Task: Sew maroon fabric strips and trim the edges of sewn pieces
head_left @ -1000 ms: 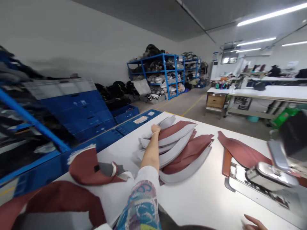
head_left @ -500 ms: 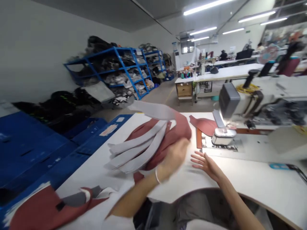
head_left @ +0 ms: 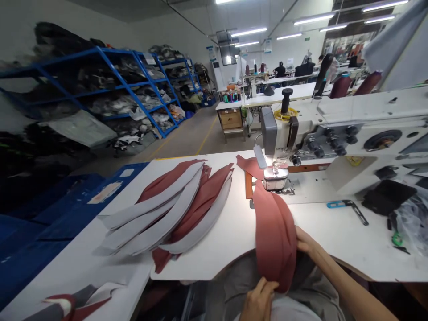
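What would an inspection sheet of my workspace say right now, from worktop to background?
Surface: white table, curved at its front edge.
Job's things: maroon panel, upper end beside the presser area of the sewing machine, lower end past the table's front edge.
Clutter: maroon and gray pieces piled left; blue-handled tool and clear plastic right.
Hands: left hand grips the panel's lower end; right hand at its right edge, fingertips hidden.
Cables: thin loop beside the machine head, possibly a cable; yellow coil on top, material unclear.
Surroundings: loaded blue shelving, blue bins, lit ceiling lights.
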Tool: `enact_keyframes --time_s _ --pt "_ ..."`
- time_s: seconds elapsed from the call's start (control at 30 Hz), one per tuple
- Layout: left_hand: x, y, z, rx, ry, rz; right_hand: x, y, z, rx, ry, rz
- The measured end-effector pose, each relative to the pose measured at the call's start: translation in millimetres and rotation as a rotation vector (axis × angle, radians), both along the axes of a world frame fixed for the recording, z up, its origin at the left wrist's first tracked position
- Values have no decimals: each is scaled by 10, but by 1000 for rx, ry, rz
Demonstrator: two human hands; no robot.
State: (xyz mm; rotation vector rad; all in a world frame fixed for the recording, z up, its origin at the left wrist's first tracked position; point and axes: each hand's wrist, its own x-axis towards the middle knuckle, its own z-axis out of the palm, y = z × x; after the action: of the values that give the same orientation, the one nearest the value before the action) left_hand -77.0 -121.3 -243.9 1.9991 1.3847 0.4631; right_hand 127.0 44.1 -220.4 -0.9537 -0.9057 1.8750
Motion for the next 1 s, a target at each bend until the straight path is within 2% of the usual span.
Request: enact_keyframes --time_s 0.07,0.13,0.2,0.27,0.33,0.4,0.47,0.53,0.6,0.63,0.7,0.77,0.83,0.9,1.0 --pt "59 76 -5 -115 119 -46 156 131 -9 -47 20 75" --pt "179 178 38 -184 248 -177 208 343 47 -17 -22 130" --pt "330 287 113 -215 311 -335 148 613 128 138 -228 124" --pt "474 383 203 -226 297 -421 15 899 200 341 -534 93" --pt "583 457 311 -244 272 -418 -121 1135 267 474 -735 71" --pt "640 532 471 -273 236 -401 -198 1269 356 535 -770 66" --pt "642 655 720 -295 111 -380 -201 1292 489 596 -743 29" --pt "606 876 1044 -180 -72 -231 -162 1239 656 677 -719 -54" --pt "558 1220 1363 134 -166 65 -132 1167 821 728 -691 -151" --pt "536 1431 1488 319 -151 176 -130 1141 890 732 -677 -199" --pt "499 1882 1625 613 -39 239 -153 1121 980 706 -657 -289" --pt "463 2289 1615 808 83 169 -194 1133 1002 661 -608 -358" --pt "423 2574 1518 913 164 52 -230 1150 979 588 -471 -366" --pt "382 2717 1411 945 197 -40 -247 1151 944 506 -299 -341" --pt "340 2740 1336 924 202 -63 -246 1110 932 426 -185 -323"
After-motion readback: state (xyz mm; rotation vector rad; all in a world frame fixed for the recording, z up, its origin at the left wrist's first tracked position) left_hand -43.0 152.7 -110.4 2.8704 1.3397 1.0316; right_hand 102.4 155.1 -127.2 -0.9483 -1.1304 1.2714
